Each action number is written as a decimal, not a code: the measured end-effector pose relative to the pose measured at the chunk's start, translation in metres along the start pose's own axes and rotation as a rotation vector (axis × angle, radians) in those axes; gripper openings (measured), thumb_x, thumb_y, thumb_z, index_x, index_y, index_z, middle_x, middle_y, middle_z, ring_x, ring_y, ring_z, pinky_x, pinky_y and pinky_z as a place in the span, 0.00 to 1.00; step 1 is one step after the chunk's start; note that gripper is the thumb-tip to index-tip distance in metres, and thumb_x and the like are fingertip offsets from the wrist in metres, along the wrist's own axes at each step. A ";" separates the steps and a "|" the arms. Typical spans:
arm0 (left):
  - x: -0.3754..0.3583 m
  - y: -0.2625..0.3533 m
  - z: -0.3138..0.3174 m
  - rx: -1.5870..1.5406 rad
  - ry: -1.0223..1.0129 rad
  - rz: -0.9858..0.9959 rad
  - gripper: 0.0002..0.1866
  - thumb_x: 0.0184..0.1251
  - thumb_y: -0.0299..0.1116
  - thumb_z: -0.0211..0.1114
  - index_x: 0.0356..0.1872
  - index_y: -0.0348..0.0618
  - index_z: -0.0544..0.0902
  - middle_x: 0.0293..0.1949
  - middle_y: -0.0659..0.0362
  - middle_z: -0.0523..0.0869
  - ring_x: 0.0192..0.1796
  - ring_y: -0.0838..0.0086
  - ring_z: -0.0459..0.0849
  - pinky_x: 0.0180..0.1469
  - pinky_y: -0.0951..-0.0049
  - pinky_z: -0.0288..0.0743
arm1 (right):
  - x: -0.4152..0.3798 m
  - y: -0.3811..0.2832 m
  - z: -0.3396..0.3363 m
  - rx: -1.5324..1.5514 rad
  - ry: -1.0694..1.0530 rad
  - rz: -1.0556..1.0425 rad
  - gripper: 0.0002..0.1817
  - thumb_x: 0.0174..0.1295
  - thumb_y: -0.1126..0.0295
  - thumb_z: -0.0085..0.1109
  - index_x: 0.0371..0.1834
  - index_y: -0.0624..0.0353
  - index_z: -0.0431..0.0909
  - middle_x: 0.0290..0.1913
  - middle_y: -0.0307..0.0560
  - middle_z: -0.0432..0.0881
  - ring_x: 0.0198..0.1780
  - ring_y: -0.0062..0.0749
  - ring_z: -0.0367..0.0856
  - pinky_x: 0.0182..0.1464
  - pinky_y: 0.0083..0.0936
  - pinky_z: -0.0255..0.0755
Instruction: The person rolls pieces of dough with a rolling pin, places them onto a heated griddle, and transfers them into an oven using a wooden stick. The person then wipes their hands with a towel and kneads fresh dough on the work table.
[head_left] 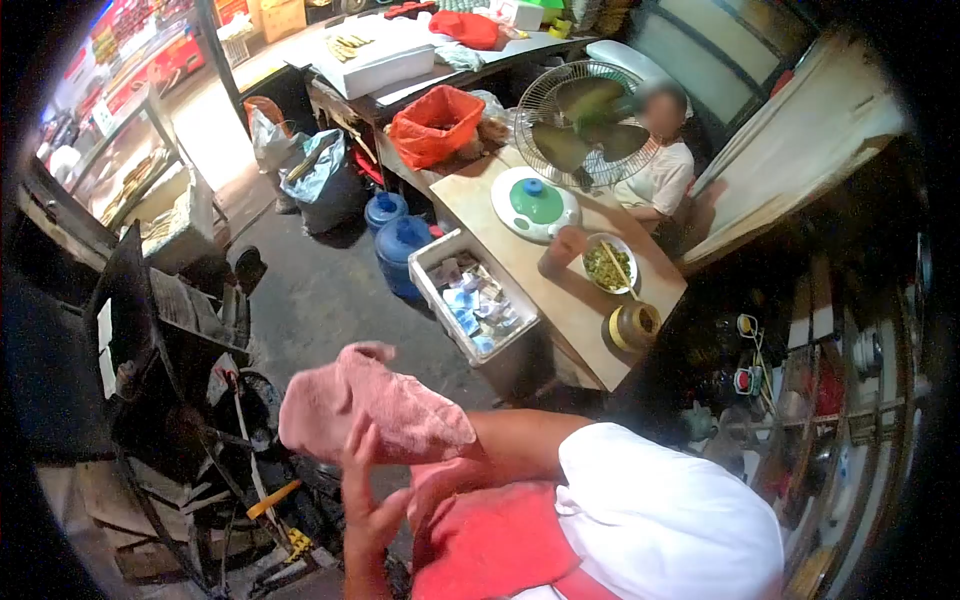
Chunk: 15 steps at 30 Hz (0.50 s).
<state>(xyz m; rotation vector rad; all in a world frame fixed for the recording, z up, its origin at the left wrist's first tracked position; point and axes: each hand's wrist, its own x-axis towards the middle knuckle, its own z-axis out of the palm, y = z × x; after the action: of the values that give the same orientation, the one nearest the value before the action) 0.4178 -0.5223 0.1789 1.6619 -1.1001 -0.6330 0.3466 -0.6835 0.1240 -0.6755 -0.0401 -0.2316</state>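
Note:
A thick pink cloth mitt (345, 405) covers my right hand (330, 410) as far as the wrist, with its loose cuff lying against the bare forearm (515, 440). The fingers inside it are hidden. Below the mitt, my left hand (372, 490) is bare, with fingers and thumb spread; its fingertips are at the mitt's lower edge, and whether they press on the cloth cannot be made out. A red apron (490, 540) and a white sleeve (660, 500) fill the bottom of the view.
Ahead, a wooden table (480, 200) bears a green-and-white pot (535, 205), a bowl of greens (610, 264) and a jar (632, 326). A foam box of banknotes (477, 300) stands beside it. A person (660, 170) sits behind a fan (588, 122). Blue water bottles (403, 250) stand left.

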 end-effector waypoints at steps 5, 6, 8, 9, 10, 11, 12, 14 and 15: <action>0.023 0.022 -0.012 -2.050 -0.074 -0.062 0.41 0.78 0.57 0.51 0.82 0.59 0.41 0.82 0.51 0.50 0.79 0.48 0.58 0.72 0.36 0.59 | -0.016 0.021 0.011 -0.103 -0.009 -0.029 0.37 0.66 0.43 0.57 0.75 0.46 0.61 0.76 0.49 0.62 0.78 0.41 0.58 0.78 0.47 0.49; 0.021 0.015 -0.010 -2.076 -0.112 -0.055 0.42 0.77 0.59 0.50 0.82 0.62 0.40 0.82 0.54 0.49 0.79 0.48 0.58 0.71 0.31 0.60 | -0.020 0.021 0.016 -0.129 -0.022 -0.037 0.37 0.66 0.43 0.58 0.75 0.46 0.62 0.76 0.49 0.62 0.77 0.41 0.58 0.78 0.48 0.49; 0.009 0.007 -0.001 -2.101 -0.101 -0.101 0.42 0.77 0.59 0.51 0.82 0.62 0.40 0.82 0.54 0.49 0.79 0.48 0.58 0.71 0.32 0.59 | -0.019 0.017 0.021 -0.132 -0.036 -0.058 0.37 0.65 0.43 0.58 0.74 0.46 0.62 0.76 0.49 0.62 0.77 0.41 0.59 0.78 0.48 0.49; -0.002 0.000 0.005 -2.124 -0.087 -0.144 0.42 0.77 0.59 0.51 0.82 0.62 0.40 0.82 0.54 0.49 0.79 0.48 0.58 0.71 0.32 0.59 | -0.014 0.015 0.021 -0.093 -0.039 -0.057 0.37 0.65 0.43 0.59 0.74 0.45 0.62 0.76 0.49 0.63 0.77 0.42 0.59 0.78 0.48 0.49; -0.017 -0.014 0.008 -2.058 -0.150 -0.144 0.44 0.75 0.59 0.54 0.82 0.62 0.40 0.82 0.54 0.51 0.78 0.48 0.60 0.71 0.32 0.60 | -0.008 0.008 0.020 -0.027 -0.031 -0.060 0.37 0.65 0.44 0.59 0.74 0.45 0.62 0.76 0.49 0.63 0.77 0.42 0.59 0.78 0.48 0.49; -0.036 -0.032 0.013 -1.807 -0.118 -0.143 0.41 0.75 0.59 0.53 0.81 0.58 0.49 0.79 0.53 0.60 0.77 0.48 0.63 0.71 0.35 0.62 | 0.001 0.004 0.018 0.025 -0.029 -0.069 0.37 0.65 0.44 0.60 0.74 0.45 0.63 0.76 0.49 0.63 0.77 0.42 0.59 0.78 0.48 0.49; -0.051 -0.049 0.013 -1.745 -0.087 -0.231 0.37 0.77 0.58 0.51 0.79 0.54 0.55 0.77 0.54 0.64 0.76 0.48 0.64 0.72 0.35 0.60 | 0.008 0.000 0.016 0.083 -0.035 -0.081 0.37 0.64 0.44 0.60 0.74 0.45 0.63 0.76 0.49 0.63 0.77 0.42 0.59 0.78 0.48 0.49; -0.053 -0.035 0.007 -1.594 0.093 -0.517 0.32 0.77 0.57 0.51 0.71 0.48 0.71 0.69 0.54 0.76 0.71 0.52 0.72 0.70 0.40 0.65 | 0.021 -0.002 0.013 0.172 -0.078 -0.153 0.37 0.64 0.44 0.61 0.73 0.45 0.63 0.76 0.49 0.63 0.77 0.42 0.59 0.78 0.48 0.49; -0.053 -0.036 0.006 -1.592 0.098 -0.511 0.32 0.77 0.57 0.51 0.71 0.48 0.71 0.69 0.54 0.76 0.71 0.52 0.72 0.70 0.40 0.65 | 0.024 0.004 0.013 0.199 -0.167 -0.260 0.37 0.63 0.45 0.61 0.73 0.45 0.63 0.76 0.49 0.63 0.77 0.42 0.59 0.78 0.48 0.49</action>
<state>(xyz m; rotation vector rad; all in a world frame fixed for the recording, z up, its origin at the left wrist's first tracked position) 0.4023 -0.4749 0.1388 0.4767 0.1245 -1.2537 0.3716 -0.6775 0.1344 -0.4882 -0.3089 -0.4147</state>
